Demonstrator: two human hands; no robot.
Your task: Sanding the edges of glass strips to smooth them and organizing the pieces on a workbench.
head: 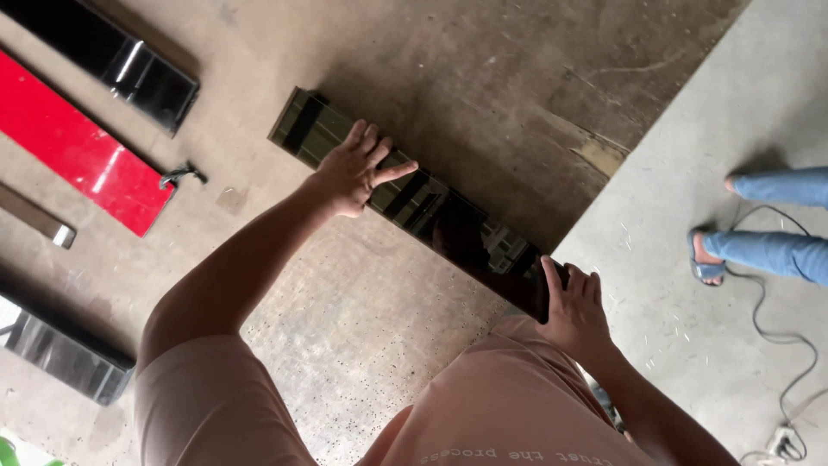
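Note:
A long glossy black panel (pixel 448 224) lies slantwise on a brown board, running from upper left to lower right. My left hand (pixel 354 168) rests flat on its upper part, fingers spread over the top face. My right hand (pixel 573 306) grips the panel's lower right end, fingers wrapped over the edge. The panel's shiny face mirrors dark shapes. My pink sleeves fill the bottom of the view.
At the left lie a red glossy panel (pixel 82 155), a black panel (pixel 112 56) above it, another dark panel (pixel 65 349) below and a metal-ended strip (pixel 39 217). Another person's legs in jeans (pixel 768 237) stand at the right on grey concrete, beside a cable (pixel 776 336).

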